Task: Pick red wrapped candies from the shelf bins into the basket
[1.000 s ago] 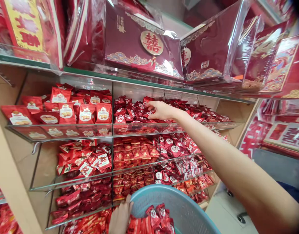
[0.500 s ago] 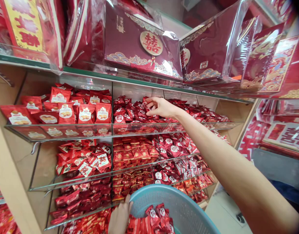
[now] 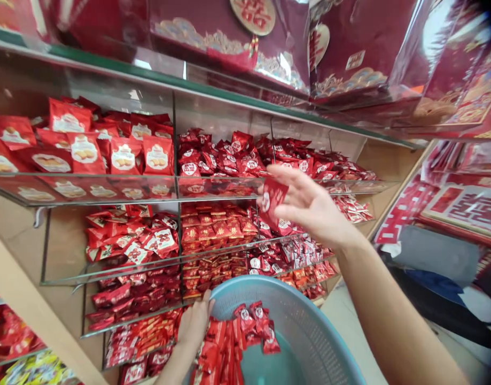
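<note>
My right hand (image 3: 305,206) is in front of the shelves, its thumb and fingers closed on a dark red candy packet (image 3: 272,199) with a white round label. Behind it, a heap of similar dark red packets (image 3: 229,155) fills a shelf compartment. My left hand (image 3: 195,321) grips the rim of a blue plastic basket (image 3: 325,326), fingers hooked over its left edge. Inside the basket lie long red packets (image 3: 225,347) on the left and several small dark red packets (image 3: 257,323) with white labels. The left fingertips are partly hidden by the rim.
Red biscuit packets (image 3: 123,155) stand in the upper left compartment. A glass shelf edge (image 3: 121,75) runs overhead, bearing large maroon gift bags (image 3: 229,43). Lower tiers hold gold-printed red packets (image 3: 217,227). Folded red goods (image 3: 461,214) are stacked at the right.
My right hand has drawn back from the upper compartment, down and toward me, with a packet now in its fingers. The view has tilted down, showing more of the basket.
</note>
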The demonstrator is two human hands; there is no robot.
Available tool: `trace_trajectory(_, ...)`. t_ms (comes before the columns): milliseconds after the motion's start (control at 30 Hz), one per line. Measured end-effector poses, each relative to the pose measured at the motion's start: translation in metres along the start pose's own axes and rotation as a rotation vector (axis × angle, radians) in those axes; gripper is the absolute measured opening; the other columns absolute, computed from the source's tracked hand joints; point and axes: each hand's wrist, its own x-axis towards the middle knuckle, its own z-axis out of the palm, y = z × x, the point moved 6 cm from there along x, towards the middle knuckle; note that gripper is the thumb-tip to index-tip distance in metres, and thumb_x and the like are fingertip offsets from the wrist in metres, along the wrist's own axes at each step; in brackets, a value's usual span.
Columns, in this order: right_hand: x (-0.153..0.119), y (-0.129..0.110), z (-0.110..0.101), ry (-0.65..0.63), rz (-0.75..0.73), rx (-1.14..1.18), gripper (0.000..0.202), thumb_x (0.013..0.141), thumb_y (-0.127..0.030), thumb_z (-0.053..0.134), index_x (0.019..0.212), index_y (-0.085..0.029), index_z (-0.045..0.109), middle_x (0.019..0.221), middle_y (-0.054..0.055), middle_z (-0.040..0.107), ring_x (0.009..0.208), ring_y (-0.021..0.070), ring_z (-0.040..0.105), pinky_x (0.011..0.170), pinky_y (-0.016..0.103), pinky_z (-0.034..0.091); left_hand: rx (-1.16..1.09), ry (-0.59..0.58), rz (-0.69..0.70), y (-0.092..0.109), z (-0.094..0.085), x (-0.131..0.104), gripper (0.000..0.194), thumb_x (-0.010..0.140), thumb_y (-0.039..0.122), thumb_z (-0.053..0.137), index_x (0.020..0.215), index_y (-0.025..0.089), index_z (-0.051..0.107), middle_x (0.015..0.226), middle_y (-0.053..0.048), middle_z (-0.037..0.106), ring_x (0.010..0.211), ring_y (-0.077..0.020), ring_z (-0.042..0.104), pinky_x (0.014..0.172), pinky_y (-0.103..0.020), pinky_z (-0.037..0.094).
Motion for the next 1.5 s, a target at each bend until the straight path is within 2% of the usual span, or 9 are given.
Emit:
trace_trajectory(233,-0.117,0.141,0.081,-0.196,0.473,0.140,0.059,0.070,-0.031,0.066,0.122,-0.023,0.040,0.104,0.004,0.051,0.078,0.0102,0.055,0.071,0.027,0.049,-0.019,-0.007,-0.007,0.002,-0.001,0.000,0.047,0.091,0.044,0.018,0.130,0.024,0.035,0.092,-0.011,0.067,0.081,-0.0222,0.065,0.067,-0.031,0.047)
trace_trajectory(367,-0.175,0.217,0.104,-0.220,0.677,-0.234,0.057,0.068,-0.032,0.066,0.118,-0.018,0.044,0.092,0.003,0.054,0.070,0.0121,0.054,0.068,0.028,0.046,-0.010,0.012,0.002,0.003,-0.005,0.000,0.044,0.091,0.043,0.019,0.126,0.025,0.039,0.093,-0.010,0.066,0.082,-0.0215,0.065,0.068,-0.030,0.046)
trace_trajectory(467,-0.199,0.238,0.108,-0.236,0.738,-0.474,0.051,0.070,-0.034,0.061,0.116,-0.018,0.045,0.090,0.004,0.058,0.079,0.0169,0.056,0.073,0.029,0.042,-0.026,-0.019,0.013,0.004,-0.006,0.000,0.043,0.091,0.043,0.018,0.124,0.025,0.040,0.093,-0.009,0.066,0.082,-0.0194,0.064,0.069,-0.028,0.045)
trace_trajectory(633,-0.214,0.233,0.125,-0.348,0.773,-0.570,0.041,0.069,-0.034,0.057,0.106,-0.020,0.047,0.091,0.004,0.061,0.082,0.0186,0.058,0.071,0.026,0.039,-0.009,-0.031,0.011,0.005,-0.010,0.000,0.047,0.091,0.045,0.017,0.129,0.025,0.034,0.096,-0.010,0.065,0.085,-0.0200,0.063,0.073,-0.030,0.045)
trace_trajectory(833,-0.239,0.232,0.156,-0.608,0.874,-0.615,0.050,0.060,-0.025,0.057,0.107,-0.013,0.047,0.093,0.012,0.063,0.089,0.0257,0.059,0.069,0.029,0.041,0.001,-0.029,0.012,0.007,-0.014,-0.001,0.045,0.091,0.044,0.019,0.127,0.024,0.038,0.093,-0.009,0.066,0.084,-0.0213,0.064,0.071,-0.031,0.046)
trace_trajectory(967,-0.250,0.235,0.168,-0.595,0.938,-0.705,0.061,0.061,-0.017,0.054,0.121,-0.007,0.043,0.110,0.020,0.057,0.103,0.0286,0.055,0.080,0.033,0.043,-0.007,-0.052,0.003,0.006,-0.011,0.000,0.044,0.091,0.043,0.020,0.128,0.025,0.037,0.095,-0.009,0.065,0.084,-0.0204,0.064,0.070,-0.030,0.046)
trace_trajectory(1200,-0.250,0.239,0.178,-0.550,0.953,-0.698,0.062,0.069,-0.014,0.051,0.130,-0.010,0.039,0.114,0.018,0.058,0.106,0.0281,0.055,0.088,0.035,0.042,0.001,-0.062,-0.019,0.003,-0.007,0.002,0.045,0.091,0.040,0.021,0.131,0.025,0.036,0.098,-0.010,0.065,0.086,-0.0215,0.063,0.073,-0.032,0.046)
trace_trajectory(1333,-0.216,0.209,0.158,-0.620,0.875,-0.769,0.039,0.072,-0.020,0.051,0.109,-0.011,0.057,0.107,0.017,0.061,0.099,0.0289,0.058,0.080,0.035,0.044,-0.032,-0.073,-0.028,0.002,-0.008,0.001,0.046,0.091,0.039,0.021,0.132,0.025,0.036,0.099,-0.010,0.065,0.088,-0.0227,0.063,0.074,-0.033,0.046)
trace_trajectory(1500,-0.095,0.097,0.085,-0.356,0.440,-0.672,0.023,0.079,-0.037,0.048,0.070,-0.018,0.059,0.062,0.002,0.061,0.059,0.0130,0.054,0.052,0.023,0.036,-0.072,-0.055,0.008,0.001,-0.008,0.003,0.046,0.091,0.037,0.020,0.131,0.021,0.038,0.098,-0.011,0.066,0.089,-0.0230,0.063,0.073,-0.032,0.046)
